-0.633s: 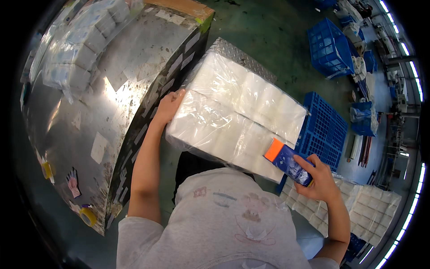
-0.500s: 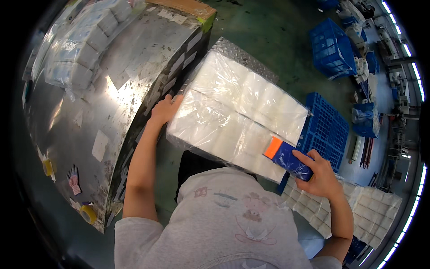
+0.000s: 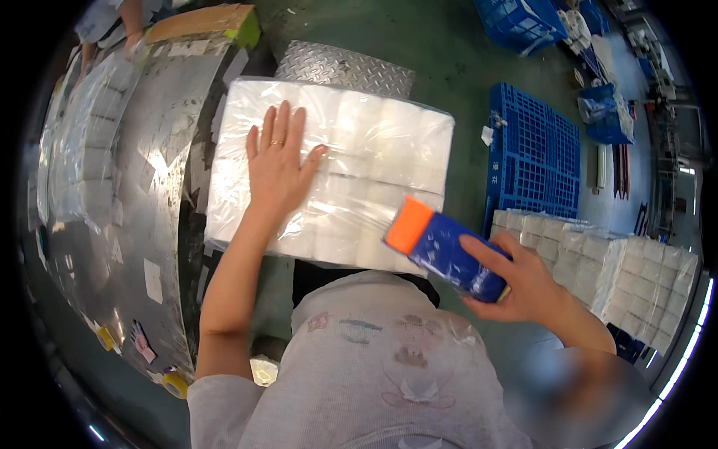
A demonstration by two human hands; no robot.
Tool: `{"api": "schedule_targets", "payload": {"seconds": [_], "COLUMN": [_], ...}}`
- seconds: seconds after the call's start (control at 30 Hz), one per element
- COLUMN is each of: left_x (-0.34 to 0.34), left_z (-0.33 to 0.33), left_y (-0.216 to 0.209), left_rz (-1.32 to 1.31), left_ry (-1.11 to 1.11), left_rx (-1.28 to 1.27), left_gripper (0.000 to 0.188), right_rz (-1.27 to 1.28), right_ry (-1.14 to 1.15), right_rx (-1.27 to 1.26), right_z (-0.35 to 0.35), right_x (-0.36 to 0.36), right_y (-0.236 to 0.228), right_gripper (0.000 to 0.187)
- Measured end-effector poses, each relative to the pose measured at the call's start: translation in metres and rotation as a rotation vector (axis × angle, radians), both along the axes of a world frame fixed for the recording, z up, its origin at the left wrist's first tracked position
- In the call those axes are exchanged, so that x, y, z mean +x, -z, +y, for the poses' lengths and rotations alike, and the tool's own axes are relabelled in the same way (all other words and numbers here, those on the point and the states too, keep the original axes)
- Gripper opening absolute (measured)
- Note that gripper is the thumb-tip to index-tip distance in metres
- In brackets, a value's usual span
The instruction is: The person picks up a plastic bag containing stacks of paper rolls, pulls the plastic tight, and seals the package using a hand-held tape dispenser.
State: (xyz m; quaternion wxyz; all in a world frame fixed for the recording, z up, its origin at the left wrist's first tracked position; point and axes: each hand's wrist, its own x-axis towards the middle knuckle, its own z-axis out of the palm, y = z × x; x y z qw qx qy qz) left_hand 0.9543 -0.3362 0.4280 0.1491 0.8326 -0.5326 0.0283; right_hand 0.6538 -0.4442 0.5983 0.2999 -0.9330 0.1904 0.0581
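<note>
A large clear plastic package of white rolls or packs (image 3: 359,135) lies in front of my body, its film wrinkled and shiny. My left hand (image 3: 280,176) rests flat on top of its left part, fingers stretched out and a ring on one of them. My right hand (image 3: 516,280) grips a blue block-shaped hand tool (image 3: 460,258) with a broad orange end; its exact kind I cannot make out. The orange end is over the package's near right part; whether it touches the film I cannot tell.
A worn metal table (image 3: 149,247) runs along the left, with wrapped packs (image 3: 86,150), a glove (image 3: 142,343) and tape rolls (image 3: 176,385). Another person's hand (image 3: 133,37) is at its far end. Blue pallet (image 3: 535,150), blue crate (image 3: 520,26) and stacked white packs (image 3: 647,288) stand right.
My left hand has moved from the package's left edge to flat on its top. The package now lies straighter in view. The tool has come left over it, and another person's hands have appeared.
</note>
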Motion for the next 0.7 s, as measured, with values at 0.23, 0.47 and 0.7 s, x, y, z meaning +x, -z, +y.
{"api": "schedule_targets", "payload": {"seconds": [0.23, 0.47, 0.7], "left_x": [0.004, -0.139, -0.177], "left_z": [-0.005, -0.016, -0.038], "left_y": [0.002, -0.043, -0.036], "left_rz": [-0.087, 0.254, 0.046], "left_ry": [0.050, 1.009, 1.055], "left_rx": [0.035, 0.166, 0.205], "left_gripper": [0.058, 0.062, 0.063], "right_rz": [0.115, 0.304, 0.399], "right_ry": [-0.022, 0.044, 0.108], "right_rx": [-0.162, -0.090, 0.086], "right_z": [-0.031, -0.019, -0.056], "right_x": [-0.154, -0.082, -0.052], "right_y": [0.029, 0.066, 0.093], "right_gripper": [0.068, 0.050, 0.038]}}
